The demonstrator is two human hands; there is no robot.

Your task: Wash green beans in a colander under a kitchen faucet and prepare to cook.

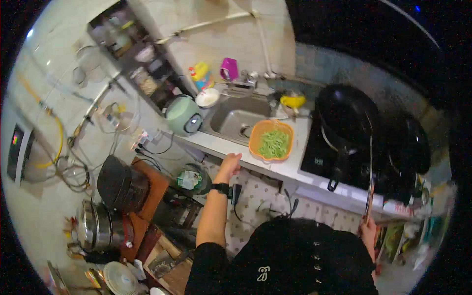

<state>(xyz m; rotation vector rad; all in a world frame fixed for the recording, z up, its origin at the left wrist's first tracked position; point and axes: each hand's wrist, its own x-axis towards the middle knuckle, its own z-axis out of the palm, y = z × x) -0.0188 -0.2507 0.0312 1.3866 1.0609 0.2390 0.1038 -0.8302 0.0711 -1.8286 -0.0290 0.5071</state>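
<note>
My left hand rests on the front edge of the white counter, fingers apart, holding nothing; a black watch sits on that wrist. Just right of it stands an orange colander filled with cut green beans. My right hand is closed on the wooden handle of a long metal spatula, whose shaft reaches up toward a black wok on the dark cooktop.
A steel sink lies left of the colander, with a green rice cooker and a white bowl beside it. Low on the left stand a black pot, a steel steamer pot and a small fan.
</note>
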